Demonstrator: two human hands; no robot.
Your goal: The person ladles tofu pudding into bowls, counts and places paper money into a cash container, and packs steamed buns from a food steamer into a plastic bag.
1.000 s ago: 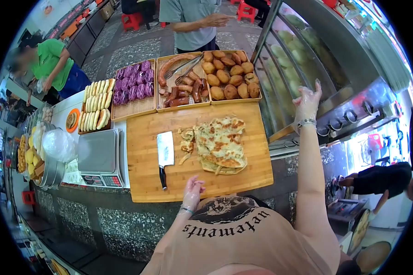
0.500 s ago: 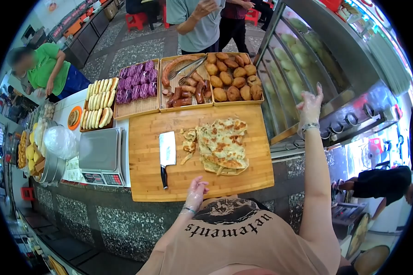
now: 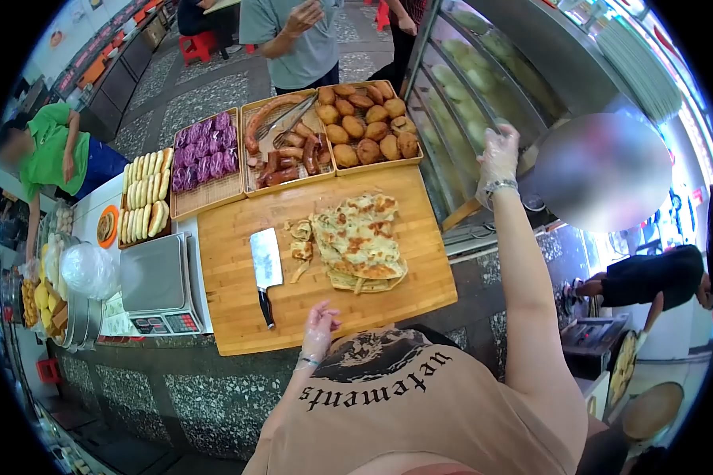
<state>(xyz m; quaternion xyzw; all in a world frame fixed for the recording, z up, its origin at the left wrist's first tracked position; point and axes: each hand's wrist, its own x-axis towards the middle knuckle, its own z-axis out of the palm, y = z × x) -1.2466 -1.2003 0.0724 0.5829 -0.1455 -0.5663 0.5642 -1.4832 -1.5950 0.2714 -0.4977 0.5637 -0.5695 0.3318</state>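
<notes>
Two gloved hands of mine are well apart; my left hand (image 3: 318,332) is low by the near edge of the cutting board (image 3: 420,297), its fingers loosely bent and slightly parted; my right hand (image 3: 499,158) is raised out past the board's right side, in front of the glass cabinet (image 3: 471,79), its fingers crooked and partly spread; I cannot tell whether it touches the glass; the flatbread (image 3: 359,237), browned in patches, lies on the board, farther from my body than my left hand and a little to its right; it is to the left of my right hand, well apart from it; a few scraps (image 3: 300,249) lie just beside the flatbread's left edge; the knife (image 3: 266,257) lies flat to the left of them, its blade away from me, its black handle ending near my left hand.

Beyond the board, three trays (image 3: 206,203) stand side by side with purple bundles (image 3: 206,154), sausages (image 3: 281,162) and browned round pieces (image 3: 368,123); to the left, the scale (image 3: 154,269) stands on the table (image 3: 109,197), near rows of pale buns (image 3: 146,194).
</notes>
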